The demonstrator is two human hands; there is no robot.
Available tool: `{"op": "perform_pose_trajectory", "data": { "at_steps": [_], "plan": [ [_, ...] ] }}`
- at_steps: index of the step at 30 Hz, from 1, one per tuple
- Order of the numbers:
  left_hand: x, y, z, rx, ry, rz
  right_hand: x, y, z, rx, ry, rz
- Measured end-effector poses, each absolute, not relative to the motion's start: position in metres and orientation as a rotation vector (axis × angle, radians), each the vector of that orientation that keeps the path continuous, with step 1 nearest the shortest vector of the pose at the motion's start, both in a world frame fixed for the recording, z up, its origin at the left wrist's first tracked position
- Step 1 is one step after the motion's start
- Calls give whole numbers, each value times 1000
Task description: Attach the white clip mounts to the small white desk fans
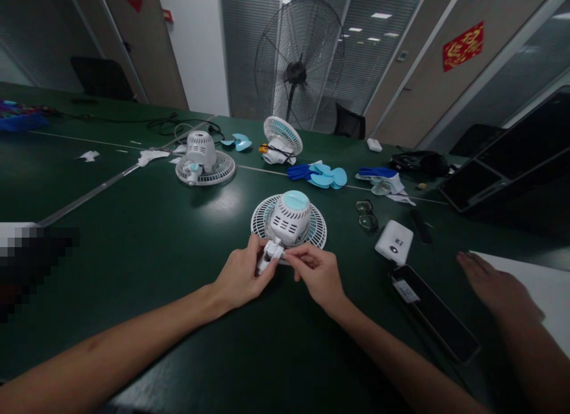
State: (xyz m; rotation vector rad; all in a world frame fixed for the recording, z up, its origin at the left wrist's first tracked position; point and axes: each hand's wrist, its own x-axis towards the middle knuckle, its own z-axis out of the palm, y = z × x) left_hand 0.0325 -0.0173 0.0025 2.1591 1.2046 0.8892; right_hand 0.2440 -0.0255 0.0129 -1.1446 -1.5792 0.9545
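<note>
A small white desk fan (289,219) lies face down on the dark green table (146,253), its motor housing with a light blue cap pointing up. My left hand (243,274) is closed around the fan's white bracket at the near edge of the grille. My right hand (315,271) pinches a small thin part against that same bracket; what it is I cannot make out. Both hands touch the fan from the near side.
Another person's hand (494,286) rests flat at the right beside a black tray (434,313). A white box (394,242), glasses (367,215), two more small fans (202,158) (280,141), blue blades (327,176) and a big black floor fan (298,60) lie beyond.
</note>
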Motion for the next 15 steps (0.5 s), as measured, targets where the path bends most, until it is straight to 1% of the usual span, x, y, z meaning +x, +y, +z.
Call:
{"op": "perform_pose_trajectory", "data": {
  "at_steps": [2,3,5,6,7,9,10,12,13,15],
  "plan": [
    [33,-17,2,2163,1212,894,240,-25,14,-1212,-1308,1309],
    [33,-17,2,2164,1216,899,239,-24,15,-1216,-1223,1422],
    [34,-17,2,2161,1225,902,241,-24,17,-1222,-1210,1457],
    [35,-17,3,2155,1230,900,243,-23,18,-1227,-1292,1365],
    [35,-16,3,2147,1234,899,247,-23,19,-1220,-1432,1202],
    [35,-16,3,2128,1233,902,256,-23,20,-1123,-1803,725],
    [36,-16,4,2120,1229,906,261,-23,21,-1008,-2002,485],
    [35,-16,4,2108,1214,916,268,-23,22,-823,-2247,148],
    [35,-16,4,2104,1204,917,270,-23,21,-766,-2298,51],
    [34,-15,4,2094,1186,914,270,-23,20,-741,-2285,15]
  ]
}}
